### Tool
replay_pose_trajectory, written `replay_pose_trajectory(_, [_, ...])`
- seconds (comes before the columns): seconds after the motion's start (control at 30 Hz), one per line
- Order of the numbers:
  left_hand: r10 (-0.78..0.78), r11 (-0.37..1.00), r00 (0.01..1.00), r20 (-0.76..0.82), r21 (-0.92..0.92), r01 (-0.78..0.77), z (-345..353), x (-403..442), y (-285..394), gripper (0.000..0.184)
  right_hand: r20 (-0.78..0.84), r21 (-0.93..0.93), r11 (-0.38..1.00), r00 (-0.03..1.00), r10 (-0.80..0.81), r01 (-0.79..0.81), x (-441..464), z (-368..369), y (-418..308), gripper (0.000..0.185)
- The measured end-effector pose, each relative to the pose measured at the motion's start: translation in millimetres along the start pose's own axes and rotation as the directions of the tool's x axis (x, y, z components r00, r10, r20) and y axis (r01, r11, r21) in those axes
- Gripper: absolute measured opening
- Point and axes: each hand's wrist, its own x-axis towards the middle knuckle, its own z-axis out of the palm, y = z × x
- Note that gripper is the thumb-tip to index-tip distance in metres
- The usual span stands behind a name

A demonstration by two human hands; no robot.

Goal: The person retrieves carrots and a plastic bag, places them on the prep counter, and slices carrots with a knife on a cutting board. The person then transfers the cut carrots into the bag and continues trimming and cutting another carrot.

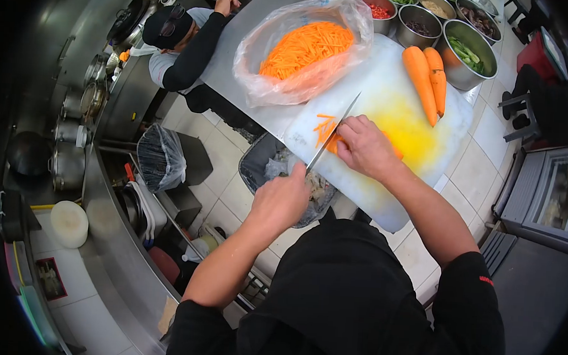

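carrot shreds (309, 47) lie heaped in a plastic bag (269, 94).

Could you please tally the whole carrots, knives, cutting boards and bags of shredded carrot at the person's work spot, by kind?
Whole carrots: 2
Knife: 1
Cutting board: 1
Bag of shredded carrot: 1
Total: 5
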Motion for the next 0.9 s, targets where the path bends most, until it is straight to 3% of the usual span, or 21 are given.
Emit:
replay_pose_trajectory(0.5, [-0.063, 0.996, 0.997, 0.049, -0.058, 0.066, 9, 18, 4, 0.028, -0.029, 0.096, 0.995, 1.0, -0.002, 0.005, 2, -6, 9, 0.014])
replay_pose_trajectory(0.6, [-0.068, 0.996, 0.996, 0.065, -0.047, 0.071, -2, 9, 12, 0.028, -0.003, -0.01, 1.0, 1.0, -0.013, 0.013, -2, -7, 10, 0.014])
replay_pose_trajectory(0.9, [-0.008, 1.0, 0.999, 0.049, 0.023, 0.007, -8, 2, 12, 0.028, 0.041, -0.049, 0.999, 0.999, -0.002, 0.004, -3, -4, 11, 0.014])
